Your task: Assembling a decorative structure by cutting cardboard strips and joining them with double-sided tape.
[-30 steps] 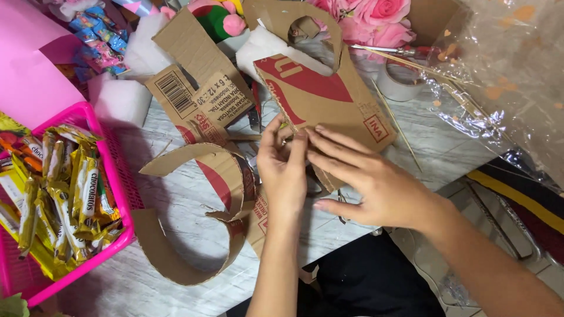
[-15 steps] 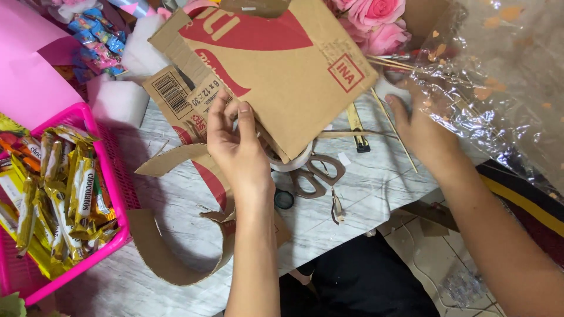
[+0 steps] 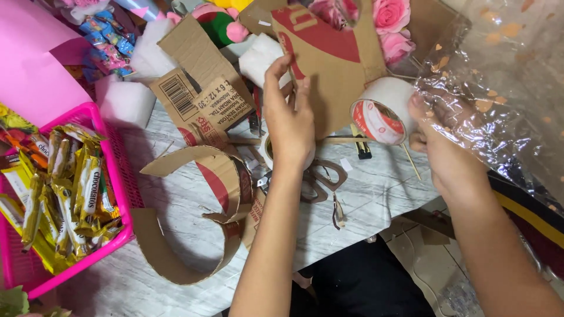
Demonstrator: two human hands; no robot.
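Standing upright above the table's far side, a brown cardboard piece (image 3: 335, 70) with a red printed shape is pinched along its left edge by the left hand (image 3: 289, 120), whose fingers are curled closed around that edge, thumb toward the camera. Just right of the cardboard, the right hand (image 3: 443, 147) grips a roll of clear tape (image 3: 382, 111); the fingers wrap the roll's far side, and the roll touches the cardboard's lower right edge. A sheet of clear cellophane (image 3: 505, 76) with orange flecks partly covers that hand, so the exact finger spread cannot be told.

Below the hands, on the pale wood-grain table (image 3: 364, 205), lie scissors (image 3: 320, 179) with brown handles. Left of the forearm, a curved cardboard strip (image 3: 200, 211) loops across the surface, and a flattened box flap (image 3: 202, 97) lies behind it. White foam blocks (image 3: 123, 103) sit further left. A pink basket (image 3: 111, 176) filled with yellow snack packets (image 3: 64, 188) stands at the left edge. Pink artificial roses (image 3: 390, 17) show behind the cardboard.
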